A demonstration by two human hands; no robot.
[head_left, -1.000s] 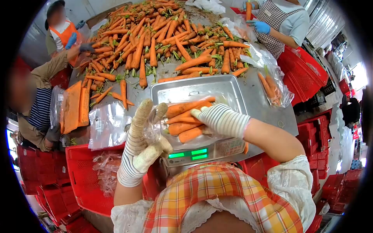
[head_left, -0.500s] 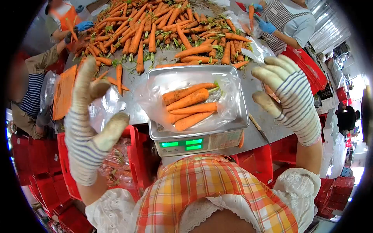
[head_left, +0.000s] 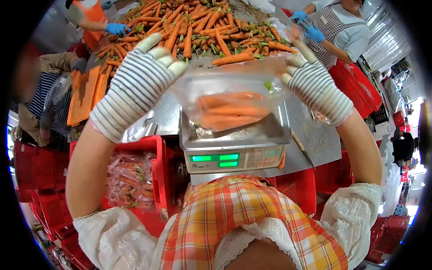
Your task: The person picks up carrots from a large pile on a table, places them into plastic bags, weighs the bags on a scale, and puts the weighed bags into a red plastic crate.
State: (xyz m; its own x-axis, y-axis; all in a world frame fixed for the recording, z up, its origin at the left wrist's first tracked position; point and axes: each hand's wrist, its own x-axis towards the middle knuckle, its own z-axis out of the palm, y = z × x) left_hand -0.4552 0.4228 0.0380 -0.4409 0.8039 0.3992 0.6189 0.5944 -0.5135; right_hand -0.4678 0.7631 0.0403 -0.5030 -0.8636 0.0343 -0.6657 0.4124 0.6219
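Observation:
Both my hands wear striped white gloves. Between them a clear plastic bag (head_left: 231, 110) with several carrots in it hangs over the metal tray (head_left: 238, 141) of a scale, blurred by motion. My left hand (head_left: 141, 81) grips the bag's left end with fingers closed. At the other end, my right hand (head_left: 312, 83) has its fingers closed on the bag's upper right edge. Green digits glow on the scale's display (head_left: 216, 159) below the tray.
A big carrot pile (head_left: 193, 27) covers the table's far side. A knife (head_left: 303, 148) lies right of the scale. A red crate (head_left: 157, 171) with bagged carrots stands lower left. Co-workers' gloved hands (head_left: 118, 29) (head_left: 314, 33) work at the far left and right.
My hands, open and apart from the bag half a second ago, have closed on its two ends. The bag of carrots has risen off the tray.

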